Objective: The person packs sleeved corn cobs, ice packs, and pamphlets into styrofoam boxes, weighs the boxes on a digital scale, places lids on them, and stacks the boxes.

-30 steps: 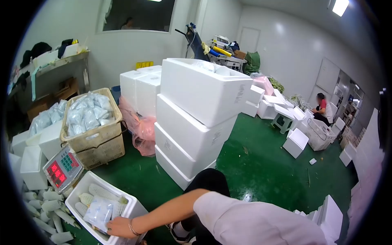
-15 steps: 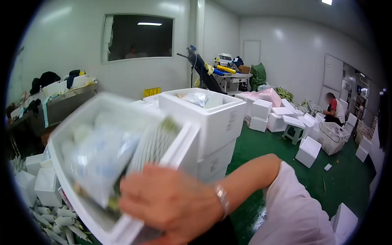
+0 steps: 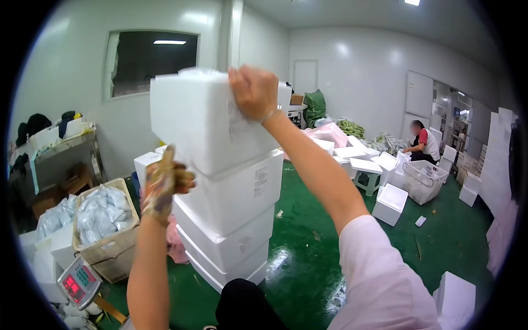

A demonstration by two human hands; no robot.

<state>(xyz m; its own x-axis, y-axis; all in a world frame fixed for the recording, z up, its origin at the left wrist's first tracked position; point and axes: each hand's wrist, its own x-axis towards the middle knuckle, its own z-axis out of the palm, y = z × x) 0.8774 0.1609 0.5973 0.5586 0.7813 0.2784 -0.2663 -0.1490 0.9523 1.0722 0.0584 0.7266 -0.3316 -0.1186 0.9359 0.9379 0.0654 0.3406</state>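
Observation:
My right hand is closed over the top right edge of a white foam box. This box is uppermost on a stack of several such boxes, and its contents are mostly hidden from this low angle. Below it, the second foam box carries a small printed label. My left hand, in a stained glove, is beside the stack's left side, thumb raised and fingers partly bent with nothing visible in them. Whether it touches the box is unclear.
A crate of filled plastic bags stands left, near a scale with a red display. A seated person is at the back right among foam boxes, a stool and a basket. The floor is green.
The tilted foam box with bagged contents, earlier held close before me, is now upright atop the stack. My gloved left hand has come into view. The view has turned right.

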